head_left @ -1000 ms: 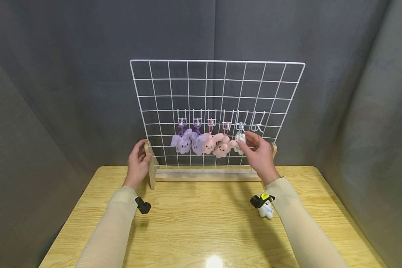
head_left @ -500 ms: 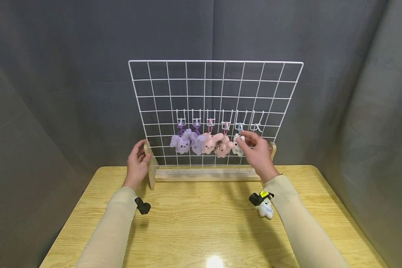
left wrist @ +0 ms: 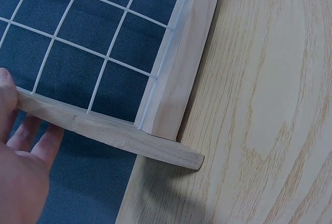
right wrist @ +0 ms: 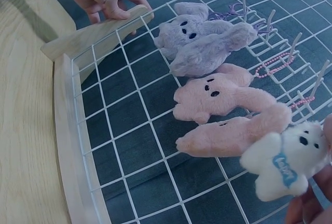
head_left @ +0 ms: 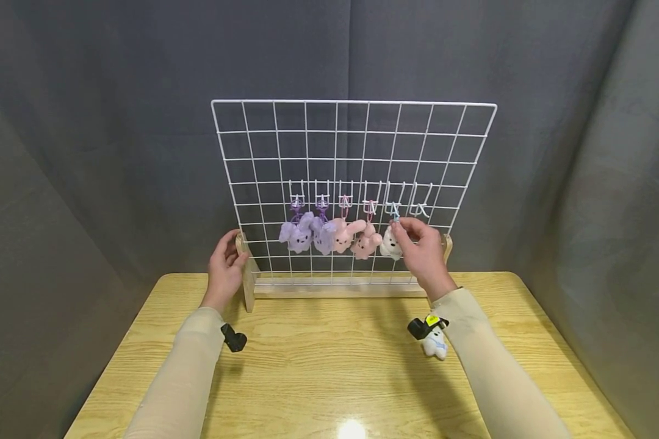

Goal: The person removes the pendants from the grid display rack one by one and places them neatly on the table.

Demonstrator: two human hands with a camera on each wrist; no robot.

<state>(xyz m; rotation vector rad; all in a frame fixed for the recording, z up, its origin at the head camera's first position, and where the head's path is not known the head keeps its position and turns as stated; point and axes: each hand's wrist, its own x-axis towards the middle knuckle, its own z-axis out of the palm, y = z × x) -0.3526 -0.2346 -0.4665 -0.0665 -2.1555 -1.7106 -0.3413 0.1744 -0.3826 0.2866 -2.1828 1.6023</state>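
Observation:
In the head view, my left hand (head_left: 225, 272) grips the left wooden upright (head_left: 247, 274) of a white wire grid rack (head_left: 354, 131). The left wrist view shows the thumb on one side of that wood and fingers on the other. My right hand (head_left: 424, 253) pinches the top of a white plush keychain (head_left: 390, 244), whose light-blue loop (head_left: 394, 211) is at a rack hook. A blue bow (right wrist: 285, 170) shows on its chest in the right wrist view. To its left hang two pink plush keychains (head_left: 365, 241) and two purple plush keychains (head_left: 300, 236).
An unused-looking white hook (head_left: 420, 209) sits right of the held plush. Another white plush (head_left: 435, 344) lies on the wooden table (head_left: 329, 366), partly hidden by the right wrist's camera. Grey curtains (head_left: 115, 152) surround the table.
My right fingers have shifted from the white plush's side to its top, and the plush has moved slightly left and turned. The left hand keeps its place on the upright.

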